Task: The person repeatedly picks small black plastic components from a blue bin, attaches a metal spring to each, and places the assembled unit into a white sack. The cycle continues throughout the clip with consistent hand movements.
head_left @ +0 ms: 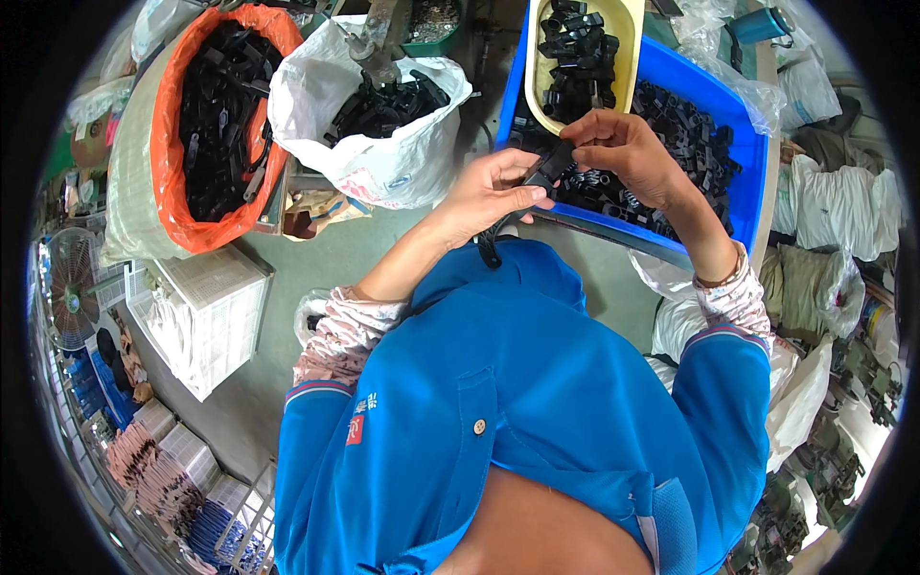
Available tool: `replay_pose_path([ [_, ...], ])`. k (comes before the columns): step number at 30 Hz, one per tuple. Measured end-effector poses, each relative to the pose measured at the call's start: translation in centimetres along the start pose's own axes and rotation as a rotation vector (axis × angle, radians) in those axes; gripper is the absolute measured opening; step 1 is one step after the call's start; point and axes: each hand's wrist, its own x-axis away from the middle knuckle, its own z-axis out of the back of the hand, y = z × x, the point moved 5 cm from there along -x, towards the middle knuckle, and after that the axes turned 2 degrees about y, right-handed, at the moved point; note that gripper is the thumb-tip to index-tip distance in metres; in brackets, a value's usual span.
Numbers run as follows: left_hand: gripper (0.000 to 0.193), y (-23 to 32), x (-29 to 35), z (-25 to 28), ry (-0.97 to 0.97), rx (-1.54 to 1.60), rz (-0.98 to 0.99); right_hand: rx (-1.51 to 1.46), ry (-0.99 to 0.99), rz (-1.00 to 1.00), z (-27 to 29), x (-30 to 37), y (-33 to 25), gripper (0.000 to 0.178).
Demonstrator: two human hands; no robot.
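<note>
My left hand point(484, 195) is closed around a small black plastic part point(550, 165), gripping it between thumb and fingers. From under the same hand hangs another black, curved piece point(490, 249); I cannot tell whether the two are joined. My right hand point(625, 156) has its thumb and fingertips pinched together at the upper end of the part. What lies between those fingertips is too small to make out. Just beyond both hands stands a yellow tray point(632, 57) with black parts in it, resting over a blue bin point(771, 144) filled with similar small black parts.
To the left, a white sack point(407, 163) and an orange-lined sack point(171, 153) hold many black parts. A metal machine piece point(376, 53) rises over the white sack. A white plastic crate point(216, 316) and a fan point(72, 278) are farther left. Filled bags point(843, 206) line the right.
</note>
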Motion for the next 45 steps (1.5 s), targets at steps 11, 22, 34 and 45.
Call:
replay_pose_path([
  [11, 0.032, 3.7, 0.8, -0.5, 0.318, -0.649, -0.375, -0.3, 0.157, 0.12, -3.0, 2.2, 3.3, 0.018],
  [22, 0.033, 3.9, 2.0, 4.6, 0.443, -0.706, -0.35, 0.4, 0.489, 0.336, 1.9, -4.0, -0.7, 0.023],
  [34, 0.024, 5.1, 3.7, 11.3, 0.567, -0.45, -0.46, 0.515, 0.756, 0.31, 5.2, -9.4, -2.8, 0.023],
  [45, 0.023, 10.6, 2.8, 14.8, 0.361, -0.592, -0.53, -0.441, 0.131, 0.293, -6.5, -10.1, -2.7, 0.018],
])
